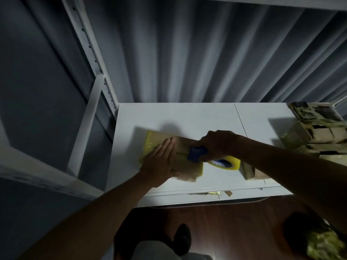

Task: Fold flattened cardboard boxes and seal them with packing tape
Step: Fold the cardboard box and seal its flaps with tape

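Note:
A small brown cardboard box (185, 147), with yellowish tape over its far left end, lies on the white table (187, 117). My left hand (161, 164) rests flat on the box's top, fingers straight and pointing away from me. My right hand (218, 143) grips a blue tape dispenser (197, 153) whose blue head sits on the box's top. The dispenser's yellow tape roll (227, 162) hangs just off the box's right side.
A stack of taped cardboard boxes (319, 132) stands at the table's right end, and one small box (250, 172) lies under my right forearm. White shelf posts (88, 128) rise at the left. Tape scraps (216, 193) lie at the table's front edge. Crumpled yellow tape (323, 244) sits on the floor.

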